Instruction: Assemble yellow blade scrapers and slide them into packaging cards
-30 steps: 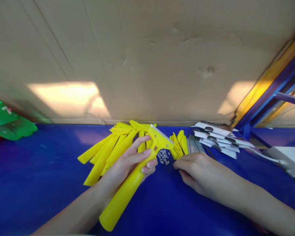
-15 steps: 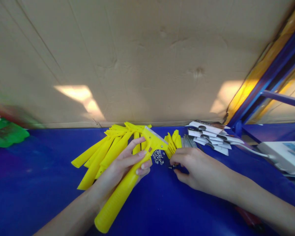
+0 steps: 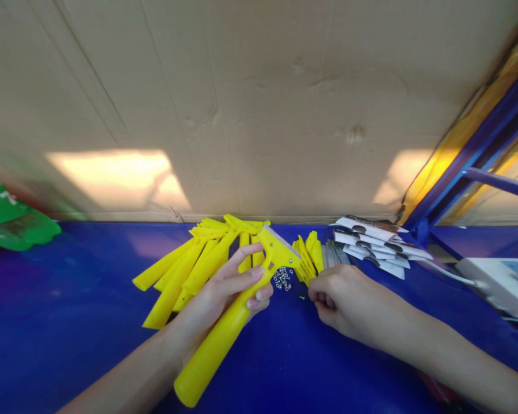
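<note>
My left hand (image 3: 237,282) is wrapped round a yellow scraper (image 3: 218,345), its wide head with a metal strip pointing up and right. One small screw shows in the head. To the right, my right hand (image 3: 339,293) is low over the table with its fingertips pinched; whatever is between them is hidden. A single small screw (image 3: 302,297) lies just left of those fingertips. Between the hands is a pile of small nuts and screws (image 3: 281,278). Flat yellow pieces (image 3: 309,256) and grey metal blades (image 3: 334,253) lie beyond my right hand.
More yellow scraper handles (image 3: 168,282) are heaped on the blue table (image 3: 90,322) at left. Stacked white and black packets (image 3: 371,244) sit at back right, near a white box (image 3: 501,282) with a cable. A green bag (image 3: 19,221) stands far left; cardboard (image 3: 259,115) rises behind.
The view has shifted slightly. My right hand's fingers have drawn closer together, and the small screw by them now shows apart from the fingertips. My left hand keeps its hold on the scraper.
</note>
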{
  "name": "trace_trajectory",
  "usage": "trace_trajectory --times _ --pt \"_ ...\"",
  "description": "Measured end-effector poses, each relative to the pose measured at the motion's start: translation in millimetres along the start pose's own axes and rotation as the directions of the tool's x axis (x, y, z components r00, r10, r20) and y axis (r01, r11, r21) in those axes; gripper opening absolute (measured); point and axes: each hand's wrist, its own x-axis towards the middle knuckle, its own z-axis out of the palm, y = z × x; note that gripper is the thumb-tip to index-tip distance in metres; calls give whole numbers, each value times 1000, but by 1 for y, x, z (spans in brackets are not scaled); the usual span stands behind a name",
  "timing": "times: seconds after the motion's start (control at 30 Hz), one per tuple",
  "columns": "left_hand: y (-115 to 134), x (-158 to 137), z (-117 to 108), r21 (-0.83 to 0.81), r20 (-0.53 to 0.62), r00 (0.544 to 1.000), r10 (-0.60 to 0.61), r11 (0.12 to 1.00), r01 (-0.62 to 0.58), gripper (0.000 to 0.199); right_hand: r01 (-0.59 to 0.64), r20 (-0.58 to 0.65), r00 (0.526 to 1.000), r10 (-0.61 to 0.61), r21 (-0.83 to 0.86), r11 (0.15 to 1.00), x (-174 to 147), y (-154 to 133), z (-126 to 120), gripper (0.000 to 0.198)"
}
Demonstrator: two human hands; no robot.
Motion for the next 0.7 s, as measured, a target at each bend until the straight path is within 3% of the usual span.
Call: trace_trajectory --times 0.17,0.23,0.33,0.43,0.5,0.6,0.7 --pt "-1 0 3 38 -5 1000 14 999 -14 38 -76 3 997 75 8 997 -4 -3 -12 23" --pt "-1 -1 5 42 -5 1000 14 999 -14 36 -28 10 1000 28 42 999 -4 -4 -23 23" --pt "-3 -2 5 45 -6 1000 13 999 -12 32 39 -116 993 -30 71 997 -2 -1 -38 26" --pt "-5 -1 5 46 8 1000 3 999 -4 29 43 -228 974 10 226 973 0 1 -44 24" --pt "-7 -1 6 49 30 999 -26 998 25 29 34 -240 968 77 425 905 1 0 -43 18" --pt "-10 0 8 50 54 996 -67 997 65 37 45 -233 959 162 689 724 1 -6 -37 6" --pt "-13 -1 10 67 97 991 -88 994 82 43 78 -262 946 191 757 649 3 -14 -33 2"
